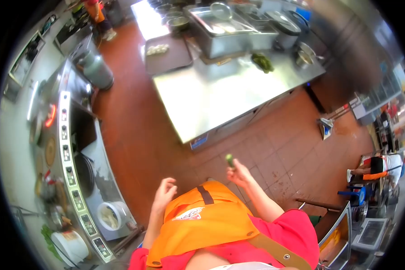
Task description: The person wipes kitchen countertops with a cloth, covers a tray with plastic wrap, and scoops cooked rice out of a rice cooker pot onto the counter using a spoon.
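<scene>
My right hand (239,173) is closed around a small green item (229,160), which sticks up past the fingers; it looks like a piece of green vegetable. To the left, my left hand (165,192) is raised beside the orange apron (207,211), with its fingers curled loosely and apart and nothing seen between them. Both hands are above the red tiled floor, in front of the metal table (202,105). On that table lies a bunch of dark green vegetables (262,63).
A dark tray (166,67) with white pieces and a steel container (229,45) stand on the table. Along the left run stoves with a control panel (69,175) and a white bucket (112,216). A gas cylinder (98,72) stands behind. Two people (94,11) (387,166) are farther off.
</scene>
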The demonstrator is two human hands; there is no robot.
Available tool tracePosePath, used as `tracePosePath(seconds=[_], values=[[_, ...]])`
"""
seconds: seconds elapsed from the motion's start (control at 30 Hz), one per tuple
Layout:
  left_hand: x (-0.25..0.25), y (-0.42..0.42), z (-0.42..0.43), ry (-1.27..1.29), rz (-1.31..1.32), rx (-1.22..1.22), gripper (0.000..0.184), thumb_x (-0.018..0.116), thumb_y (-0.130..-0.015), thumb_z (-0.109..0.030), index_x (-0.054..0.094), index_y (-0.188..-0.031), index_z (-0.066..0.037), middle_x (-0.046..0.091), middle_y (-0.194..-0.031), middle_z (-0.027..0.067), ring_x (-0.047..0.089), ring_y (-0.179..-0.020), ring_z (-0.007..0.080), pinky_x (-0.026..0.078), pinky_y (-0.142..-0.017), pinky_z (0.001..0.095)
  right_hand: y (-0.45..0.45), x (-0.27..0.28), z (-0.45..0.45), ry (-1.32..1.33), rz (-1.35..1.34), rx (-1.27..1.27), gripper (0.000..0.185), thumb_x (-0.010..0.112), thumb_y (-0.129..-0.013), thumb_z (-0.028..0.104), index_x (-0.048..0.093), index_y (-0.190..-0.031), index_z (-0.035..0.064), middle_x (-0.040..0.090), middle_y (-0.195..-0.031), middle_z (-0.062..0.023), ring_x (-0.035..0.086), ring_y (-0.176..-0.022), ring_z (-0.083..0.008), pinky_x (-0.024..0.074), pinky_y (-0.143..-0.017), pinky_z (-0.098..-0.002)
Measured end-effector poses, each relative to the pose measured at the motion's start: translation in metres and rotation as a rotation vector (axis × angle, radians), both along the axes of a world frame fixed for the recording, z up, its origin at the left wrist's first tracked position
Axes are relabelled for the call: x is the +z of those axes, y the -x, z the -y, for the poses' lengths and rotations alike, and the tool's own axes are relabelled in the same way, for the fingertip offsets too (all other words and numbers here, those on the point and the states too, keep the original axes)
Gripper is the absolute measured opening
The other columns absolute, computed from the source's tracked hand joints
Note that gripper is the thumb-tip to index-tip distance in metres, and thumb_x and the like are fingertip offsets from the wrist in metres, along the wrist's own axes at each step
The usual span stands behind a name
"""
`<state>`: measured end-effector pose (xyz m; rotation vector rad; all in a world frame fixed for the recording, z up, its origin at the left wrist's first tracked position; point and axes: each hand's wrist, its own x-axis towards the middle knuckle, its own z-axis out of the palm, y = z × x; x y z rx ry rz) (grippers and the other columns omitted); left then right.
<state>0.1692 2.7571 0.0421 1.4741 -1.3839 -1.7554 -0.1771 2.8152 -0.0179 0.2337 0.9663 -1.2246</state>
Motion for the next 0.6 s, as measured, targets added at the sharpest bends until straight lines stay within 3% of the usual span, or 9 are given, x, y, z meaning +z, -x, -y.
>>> tracePosePath(seconds=[0.07,0.13,0.3,0.4,0.43,0.53,0.57,0.6], values=[[0.005,0.046,0.019,0.096,0.106,-0.304,0.024,0.056,-0.091,-0.012,0.055,-0.114,-0.005,0.058,-0.096,0.0079,0.059,-0.089,0.0154,0.05,-0.079,0.0299,0.051,0.001,-0.006,0.0,-0.054,-0.135,0.028,0.05,-0.097,0.04,0.053,-0.1,0.0116,0.058,-0.077,-0.0044,0.055,-0.066,-0.0167,0.0478,-0.062,-0.0322],[0.036,0.09,0.034,0.199,0.157,-0.451,0.026,0.058,-0.09,-0.013,0.056,-0.114,-0.004,0.059,-0.099,0.0094,0.06,-0.088,0.0171,0.05,-0.081,0.0306,0.089,0.0,-0.001,0.02,-0.076,-0.213,0.023,0.051,-0.098,0.035,0.052,-0.101,0.0123,0.06,-0.083,-0.0063,0.06,-0.073,-0.0204,0.0501,-0.066,-0.0346],[0.021,0.123,0.088,0.242,0.242,-0.485,0.025,0.06,-0.088,-0.015,0.058,-0.111,-0.004,0.061,-0.097,0.0101,0.062,-0.085,0.021,0.05,-0.078,0.0317,0.124,0.003,0.056,0.161,-0.172,-0.341,0.023,0.056,-0.096,0.03,0.055,-0.111,0.0129,0.061,-0.093,-0.0033,0.059,-0.084,-0.0166,0.0482,-0.071,-0.0326],[0.015,0.138,0.134,0.238,0.226,-0.545,0.025,0.061,-0.088,-0.016,0.058,-0.111,-0.004,0.062,-0.094,0.0116,0.063,-0.084,0.0221,0.05,-0.077,0.032,0.13,0.021,0.111,0.123,-0.461,-0.241,0.022,0.057,-0.095,0.03,0.055,-0.111,0.0142,0.059,-0.098,0.001,0.054,-0.084,-0.0115,0.0461,-0.07,-0.032],[0.013,0.145,0.152,0.252,0.201,-0.546,0.025,0.061,-0.088,-0.016,0.058,-0.111,-0.004,0.064,-0.094,0.0136,0.063,-0.084,0.0232,0.051,-0.078,0.0327,0.132,0.023,0.131,0.143,-0.465,-0.244,0.03,0.059,-0.094,0.028,0.055,-0.118,0.0103,0.059,-0.093,0.0023,0.052,-0.077,-0.0086,0.0427,-0.067,-0.0283],[0.002,0.161,0.203,0.268,0.238,-0.573,0.026,0.061,-0.089,-0.016,0.059,-0.112,-0.004,0.065,-0.097,0.0146,0.064,-0.086,0.0241,0.051,-0.079,0.033,0.141,0.038,0.186,0.117,-0.514,-0.191,0.029,0.061,-0.093,0.028,0.058,-0.113,0.0069,0.058,-0.089,0.0023,0.051,-0.075,-0.0087,0.0429,-0.066,-0.0273],[-0.001,0.169,0.221,0.295,0.205,-0.551,0.027,0.061,-0.089,-0.016,0.06,-0.113,-0.005,0.066,-0.1,0.0151,0.065,-0.087,0.0253,0.051,-0.08,0.0334,0.149,0.044,0.205,0.076,-0.586,-0.153,0.029,0.06,-0.093,0.031,0.061,-0.104,0.0038,0.059,-0.085,0.0005,0.052,-0.075,-0.0096,0.0427,-0.065,-0.0264],[0.002,0.177,0.236,0.301,0.181,-0.516,0.027,0.061,-0.089,-0.017,0.059,-0.113,-0.005,0.064,-0.096,0.0125,0.062,-0.085,0.02,0.051,-0.078,0.031,0.161,0.043,0.225,0.074,-0.707,-0.085,0.03,0.059,-0.093,0.031,0.062,-0.102,0.003,0.059,-0.084,-0.0005,0.053,-0.073,-0.0102,0.0429,-0.064,-0.0267]])
